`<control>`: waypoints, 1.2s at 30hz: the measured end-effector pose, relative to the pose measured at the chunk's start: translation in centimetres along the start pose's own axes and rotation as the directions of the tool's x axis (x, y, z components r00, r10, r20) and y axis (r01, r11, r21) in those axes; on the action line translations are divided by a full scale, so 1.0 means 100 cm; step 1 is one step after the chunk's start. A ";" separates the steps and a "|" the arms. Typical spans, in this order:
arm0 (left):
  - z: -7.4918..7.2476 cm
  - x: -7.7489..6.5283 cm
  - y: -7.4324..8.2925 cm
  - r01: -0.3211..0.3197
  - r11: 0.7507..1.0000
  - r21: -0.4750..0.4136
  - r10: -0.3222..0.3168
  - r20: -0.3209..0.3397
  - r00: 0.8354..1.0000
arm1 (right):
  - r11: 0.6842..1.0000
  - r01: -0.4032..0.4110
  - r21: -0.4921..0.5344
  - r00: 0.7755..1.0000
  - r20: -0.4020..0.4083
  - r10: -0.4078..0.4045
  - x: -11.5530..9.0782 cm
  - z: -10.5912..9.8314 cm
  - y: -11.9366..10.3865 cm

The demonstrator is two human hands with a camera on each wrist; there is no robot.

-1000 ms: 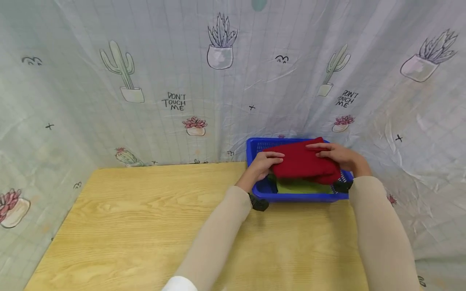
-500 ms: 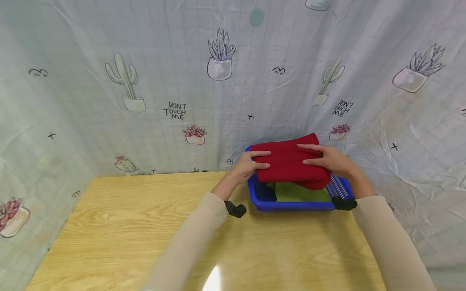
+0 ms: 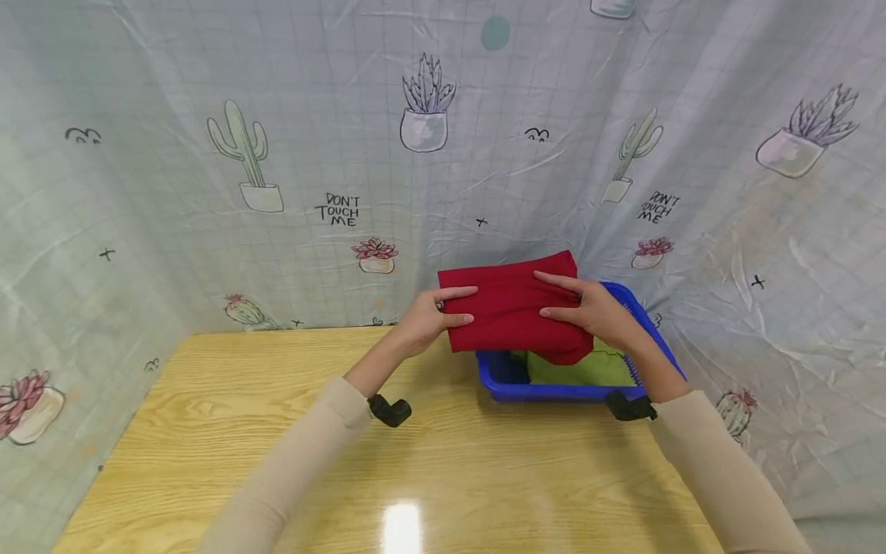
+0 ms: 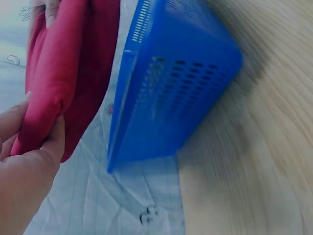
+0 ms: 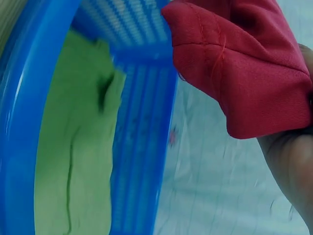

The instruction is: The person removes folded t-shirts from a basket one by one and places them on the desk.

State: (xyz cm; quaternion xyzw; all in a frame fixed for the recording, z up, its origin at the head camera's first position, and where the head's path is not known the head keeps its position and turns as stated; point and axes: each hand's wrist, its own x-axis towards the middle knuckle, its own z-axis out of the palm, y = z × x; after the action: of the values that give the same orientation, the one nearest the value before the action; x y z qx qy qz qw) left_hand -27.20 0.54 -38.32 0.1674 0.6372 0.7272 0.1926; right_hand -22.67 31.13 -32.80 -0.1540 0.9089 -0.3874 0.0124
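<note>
A folded red cloth garment (image 3: 508,308) with a stitched seam hangs between both hands, above the left part of a blue plastic basket (image 3: 554,393). My left hand (image 3: 420,321) grips its left end, thumb on the near side. At the right end my right hand (image 3: 601,314) holds it, fingers and thumb spread over the top. The garment (image 4: 54,78) shows as thick folded layers in the left wrist view. Inside the basket lies a green folded cloth (image 5: 73,142). The fingers under the red garment are hidden in the head view.
The basket stands on a wooden table (image 3: 277,400), near its back right corner. A printed curtain (image 3: 298,138) hangs behind and along both sides. Each wrist wears a black camera mount (image 3: 391,411).
Both hands have lifted the red garment out of the basket and carried it left, uncovering more of the basket's right side. The head view has tilted slightly up.
</note>
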 end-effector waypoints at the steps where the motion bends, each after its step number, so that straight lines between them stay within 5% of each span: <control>1: -0.005 -0.006 0.000 -0.003 1.000 0.024 0.003 -0.007 1.000 | 1.000 0.004 -0.001 1.000 -0.001 -0.004 0.001 0.005 -0.004; 10: -0.044 -0.054 0.004 0.012 0.963 0.268 0.014 -0.096 0.995 | 0.999 0.052 0.017 0.999 -0.007 -0.052 0.007 0.047 -0.034; 29: -0.114 -0.125 0.002 0.044 0.888 0.458 0.042 -0.175 0.984 | 0.980 0.132 0.149 0.991 0.009 -0.135 0.032 0.136 -0.065; 36: -0.152 -0.144 0.001 0.057 0.856 0.514 0.065 -0.217 0.974 | 0.969 0.184 0.166 0.983 -0.023 -0.182 0.056 0.177 -0.084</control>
State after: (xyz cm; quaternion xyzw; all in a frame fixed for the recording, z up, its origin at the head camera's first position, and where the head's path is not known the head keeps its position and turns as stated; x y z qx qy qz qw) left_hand -22.10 -19.68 -40.19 0.1302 0.8262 0.5443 0.0651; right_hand -23.24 11.59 -38.68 -0.2340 0.8551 -0.4625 -0.0140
